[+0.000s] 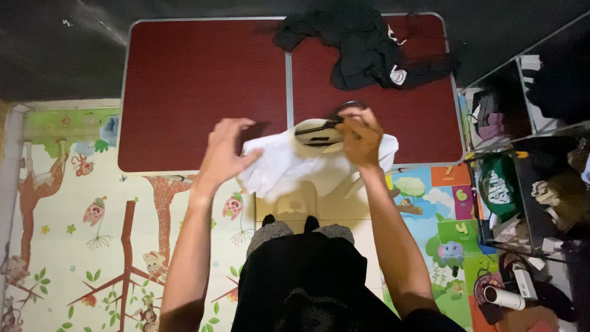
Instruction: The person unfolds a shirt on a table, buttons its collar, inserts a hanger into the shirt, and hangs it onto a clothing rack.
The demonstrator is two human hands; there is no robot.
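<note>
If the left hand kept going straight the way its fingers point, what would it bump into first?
Most likely the white garment: the left hand points right and slightly up, its fingertips already at the cloth's edge on the red table. Beyond lies the right hand. Depth is hard to judge.

Cloth (283, 167) on counter (196, 92) near edge, overhanging. Garment pile (365, 52) at far right of counter. Floor mat (86, 233) beneath.

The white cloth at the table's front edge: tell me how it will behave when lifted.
The white cloth looks soft and creased, so it will probably sag and fold rather than hold shape. Part of it hangs over the table edge, so a push may slide it off. The left hand touches it; it seems light.
</note>
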